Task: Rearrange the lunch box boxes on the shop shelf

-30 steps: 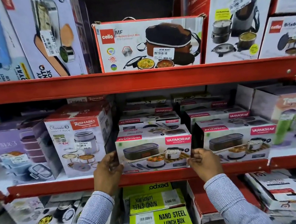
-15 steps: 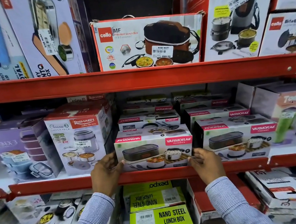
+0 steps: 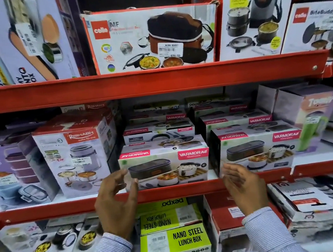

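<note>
both hands [image 3: 115, 199] spread before varmora box [image 3: 165, 164]

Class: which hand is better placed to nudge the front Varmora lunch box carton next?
Left. The left hand has fingers overlapping the white Varmora carton; the right hand sits beside it.

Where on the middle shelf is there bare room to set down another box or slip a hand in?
Bare white shelf shows right of the right Varmora box, below the Tommy box. A narrow gap separates the front Varmora box from its right twin; a dark slot separates it from the Rishabh box. Behind, stacks are crowded.
</note>
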A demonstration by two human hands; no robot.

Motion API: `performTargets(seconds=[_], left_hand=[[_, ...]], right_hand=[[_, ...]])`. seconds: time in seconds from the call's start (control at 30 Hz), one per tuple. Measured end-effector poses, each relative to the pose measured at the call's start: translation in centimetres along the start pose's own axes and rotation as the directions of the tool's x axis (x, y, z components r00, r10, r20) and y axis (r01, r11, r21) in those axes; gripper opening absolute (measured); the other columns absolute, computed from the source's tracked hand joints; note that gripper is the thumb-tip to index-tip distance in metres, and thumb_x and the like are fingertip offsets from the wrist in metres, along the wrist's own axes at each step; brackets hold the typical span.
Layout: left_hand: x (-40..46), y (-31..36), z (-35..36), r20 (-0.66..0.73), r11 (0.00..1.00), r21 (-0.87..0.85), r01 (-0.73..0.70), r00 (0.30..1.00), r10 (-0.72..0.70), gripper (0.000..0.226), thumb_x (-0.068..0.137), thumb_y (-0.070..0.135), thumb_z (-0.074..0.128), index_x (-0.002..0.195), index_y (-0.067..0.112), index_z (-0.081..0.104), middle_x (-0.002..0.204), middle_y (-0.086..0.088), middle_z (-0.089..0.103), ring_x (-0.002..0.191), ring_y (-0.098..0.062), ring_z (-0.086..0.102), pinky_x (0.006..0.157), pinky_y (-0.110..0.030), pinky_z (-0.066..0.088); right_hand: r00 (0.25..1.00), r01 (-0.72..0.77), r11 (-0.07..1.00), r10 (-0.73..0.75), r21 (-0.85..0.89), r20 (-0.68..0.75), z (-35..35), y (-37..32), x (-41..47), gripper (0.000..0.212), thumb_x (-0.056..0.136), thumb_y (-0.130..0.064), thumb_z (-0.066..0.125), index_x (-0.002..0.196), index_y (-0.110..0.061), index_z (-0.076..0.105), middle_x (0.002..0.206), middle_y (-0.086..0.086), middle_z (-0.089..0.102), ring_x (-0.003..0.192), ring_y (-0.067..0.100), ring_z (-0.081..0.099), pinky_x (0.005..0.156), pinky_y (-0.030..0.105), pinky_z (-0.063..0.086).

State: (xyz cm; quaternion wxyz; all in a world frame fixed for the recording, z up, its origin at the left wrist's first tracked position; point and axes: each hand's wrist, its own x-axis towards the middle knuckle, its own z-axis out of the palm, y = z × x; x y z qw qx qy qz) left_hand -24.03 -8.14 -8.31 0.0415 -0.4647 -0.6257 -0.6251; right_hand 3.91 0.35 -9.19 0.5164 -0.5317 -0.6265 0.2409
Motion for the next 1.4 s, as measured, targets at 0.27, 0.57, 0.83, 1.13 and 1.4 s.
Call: performTargets(seconds=[0.27,0.57,0.83,1.13,1.4], left_hand=[[-7.0,7.8,8.8,0.090,0.983,-0.178,-0.045,0.994,0.061,0.013,0.080,0.026,0.071,0.091,0.020,0.076,0.092,0.010,0.077,0.087,0.000,0.071,0.082,-0.012,0.051],[-11.0,12.1,17.6,0.174,0.994,0.023,0.105,0.979,-0.107,0.048,0.079,0.028,0.076,0.126,0.023,0.064,0.117,0.005,0.072,0.101,0.015,0.063,0.087,0.001,0.043],[-9.7,12.9,21.0,0.257,0.953,0.263,0.151,0.941,-0.220,0.074,0.084,0.030,0.070,0.147,0.007,0.039,0.145,-0.013,0.056,0.127,-0.031,0.058,0.104,-0.037,0.049],[-9.3,12.7,21.4,0.241,0.968,0.205,0.143,0.952,-0.192,0.052,0.085,0.028,0.068,0.135,0.021,0.056,0.121,-0.005,0.074,0.107,-0.021,0.071,0.092,-0.033,0.056],[-9.4,12.4,21.4,0.216,0.969,0.201,0.147,0.958,-0.190,0.056,0.084,0.034,0.069,0.136,0.019,0.056,0.122,-0.006,0.073,0.110,-0.020,0.070,0.094,-0.036,0.056]], right_hand=[[0.975,0.048,0.998,-0.039,0.036,-0.217,-8.1,5.6,1.5,0.016,0.082,-0.018,0.069,0.095,-0.028,0.072,0.089,-0.003,0.076,0.079,0.008,0.072,0.078,0.021,0.056],[0.984,0.043,0.998,-0.035,0.042,-0.177,-15.3,11.2,6.7,0.040,0.081,-0.017,0.070,0.119,-0.024,0.061,0.116,0.002,0.071,0.107,0.016,0.066,0.092,0.043,0.054],[0.996,-0.030,0.999,0.032,-0.019,0.081,-16.6,12.3,9.9,0.072,0.080,-0.020,0.071,0.144,-0.013,0.039,0.137,0.009,0.058,0.125,0.021,0.057,0.104,0.035,0.044],[0.996,0.024,0.999,-0.021,-0.040,0.088,-16.9,13.0,10.5,0.054,0.080,-0.017,0.070,0.132,-0.015,0.055,0.124,0.004,0.068,0.117,0.018,0.063,0.097,0.028,0.045],[0.997,0.024,1.000,-0.023,-0.011,0.072,-17.0,12.9,9.9,0.058,0.081,-0.024,0.070,0.136,-0.018,0.052,0.128,0.002,0.066,0.120,0.018,0.061,0.100,0.037,0.050]])
